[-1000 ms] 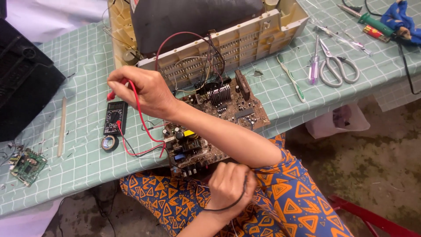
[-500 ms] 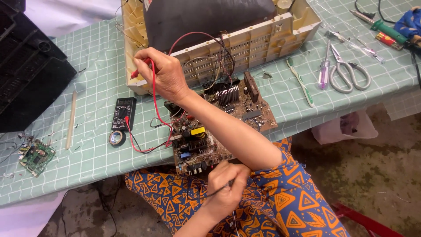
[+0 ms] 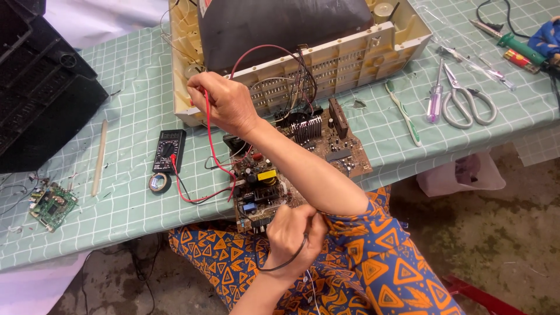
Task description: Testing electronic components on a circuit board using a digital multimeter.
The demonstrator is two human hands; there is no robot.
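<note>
Both hands (image 3: 224, 105) (image 3: 293, 231) flank the circuit board (image 3: 294, 160).

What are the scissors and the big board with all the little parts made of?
The scissors look like shiny grey metal all over, blades and handles alike, glinting in the light. The circuit board seems a stiff brown sheet, probably resin or fibre, dull in finish, studded with metal and plastic parts, including a ribbed dark metal block.

The person's forearm hides the middle of the brown circuit board (image 3: 326, 149). The top edge of the frame cuts off the cream plastic television casing (image 3: 350, 55). The left edge crops the black back cover (image 3: 41, 87). The multimeter's (image 3: 169, 150) dial is too small to read.
</note>
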